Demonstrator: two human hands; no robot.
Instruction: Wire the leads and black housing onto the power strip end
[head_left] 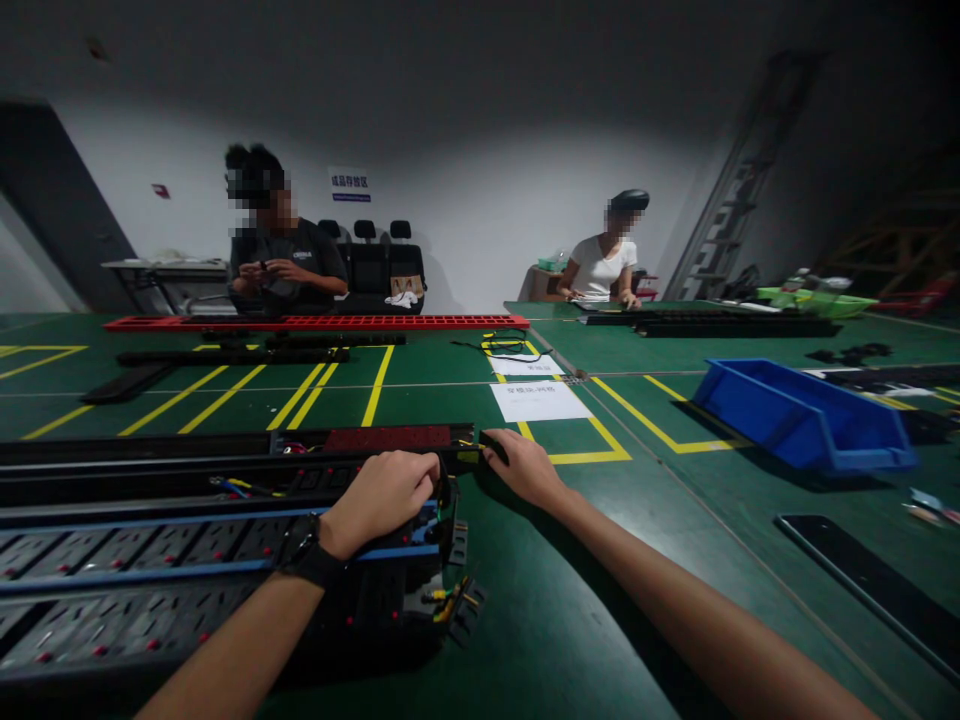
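Observation:
My left hand (390,488), with a dark watch on its wrist, is closed over the end of a long black rail (315,478). Its fingertips are partly hidden behind the rail. My right hand (523,465) pinches a small black end piece (491,447) at the rail's tip, where thin yellow wires show. Closer to me, power strips (172,545) with rows of black sockets, red dots and blue edging lie side by side. Loose end pieces (466,608) with coloured wires hang from their right ends. Behind the rail runs a dark red strip (386,438).
A blue bin (810,420) and a flat black panel (870,580) lie to the right. White paper sheets (540,400) and yellow tape lines mark the green table (600,560). A red rail (322,323) lies farther back. Two people (289,260) work across the table.

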